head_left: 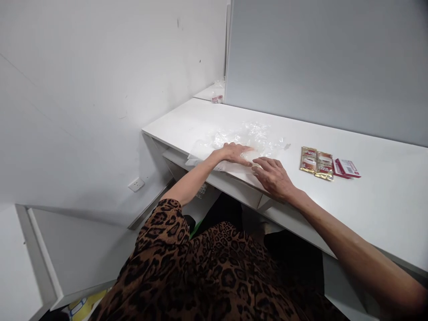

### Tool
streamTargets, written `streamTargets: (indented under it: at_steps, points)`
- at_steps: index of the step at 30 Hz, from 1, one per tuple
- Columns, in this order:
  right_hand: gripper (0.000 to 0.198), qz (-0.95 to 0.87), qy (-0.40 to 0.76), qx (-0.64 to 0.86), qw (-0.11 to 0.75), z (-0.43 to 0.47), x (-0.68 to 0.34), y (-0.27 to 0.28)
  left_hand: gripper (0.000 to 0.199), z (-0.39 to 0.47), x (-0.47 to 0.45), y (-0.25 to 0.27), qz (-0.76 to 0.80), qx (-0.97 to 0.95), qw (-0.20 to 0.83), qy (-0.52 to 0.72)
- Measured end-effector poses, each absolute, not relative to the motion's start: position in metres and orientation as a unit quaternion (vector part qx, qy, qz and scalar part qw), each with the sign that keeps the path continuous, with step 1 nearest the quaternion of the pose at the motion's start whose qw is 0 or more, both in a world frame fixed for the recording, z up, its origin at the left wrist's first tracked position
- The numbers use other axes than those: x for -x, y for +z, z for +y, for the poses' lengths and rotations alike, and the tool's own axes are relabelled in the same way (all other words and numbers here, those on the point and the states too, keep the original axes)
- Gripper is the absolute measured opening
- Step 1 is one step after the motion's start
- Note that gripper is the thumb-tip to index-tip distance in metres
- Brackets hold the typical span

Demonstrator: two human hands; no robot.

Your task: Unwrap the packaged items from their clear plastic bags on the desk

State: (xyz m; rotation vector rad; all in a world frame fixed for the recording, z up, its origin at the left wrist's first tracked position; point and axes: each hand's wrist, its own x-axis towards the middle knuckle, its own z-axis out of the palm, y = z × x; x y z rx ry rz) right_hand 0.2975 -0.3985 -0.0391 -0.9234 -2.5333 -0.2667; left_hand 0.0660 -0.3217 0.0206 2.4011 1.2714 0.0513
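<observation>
A crumpled heap of clear plastic bags [256, 132] lies spread on the white desk, near its front edge. My left hand [235, 153] rests palm down on the plastic, open, its thumb apart from the fingers. My right hand [273, 179] is just to the right at the desk's front edge. Its fingers are slightly bent and apart, and their tips touch or nearly touch the plastic close to my left hand. The palms and the plastic beneath them are hidden.
On the white desk [384, 205] to the right lie two gold-and-red sachets [316, 163] and a flattened red-and-white box [347, 168]. A small red-and-clear wrapper [217, 98] sits at the back corner. A grey partition [327, 67] stands behind; an open shelf [234, 188] runs beneath.
</observation>
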Motion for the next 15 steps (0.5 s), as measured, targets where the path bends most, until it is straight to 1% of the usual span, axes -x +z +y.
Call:
streamTargets:
  at_steps: [2, 5, 7, 9, 11, 13, 14, 15]
  points:
    - [0.034, -0.910, -0.085, 0.328, 0.241, -0.384, -0.295, -0.033, 0.095, -0.313, -0.061, 0.028, 0.439, -0.860, 0.260, 0.012]
    - [0.031, -0.874, -0.036, 0.368, 0.314, -0.364, -0.287, -0.021, 0.084, -0.294, -0.053, 0.035, 0.423, -0.843, 0.332, 0.030]
    - [0.030, -0.838, 0.007, 0.424, 0.343, -0.350, -0.281, -0.010, 0.080, -0.280, -0.048, 0.040, 0.461, -0.806, 0.368, 0.047]
    - [0.030, -0.805, 0.040, 0.496, 0.322, -0.336, -0.277, 0.000, 0.080, -0.267, -0.042, 0.051, 0.503, -0.763, 0.403, 0.041]
    - [0.030, -0.776, 0.059, 0.565, 0.275, -0.324, -0.273, 0.009, 0.079, -0.258, -0.036, 0.067, 0.515, -0.744, 0.425, 0.024]
    - [0.025, -0.750, 0.084, 0.611, 0.237, -0.313, -0.272, 0.012, 0.075, -0.257, -0.031, 0.087, 0.508, -0.763, 0.396, 0.055]
    - [0.022, -0.736, 0.107, 0.629, 0.227, -0.308, -0.271, 0.011, 0.072, -0.259, -0.029, 0.096, 0.508, -0.781, 0.347, 0.107]
    - [0.020, -0.719, 0.134, 0.645, 0.222, -0.302, -0.272, 0.009, 0.069, -0.264, -0.027, 0.102, 0.505, -0.798, 0.276, 0.178]
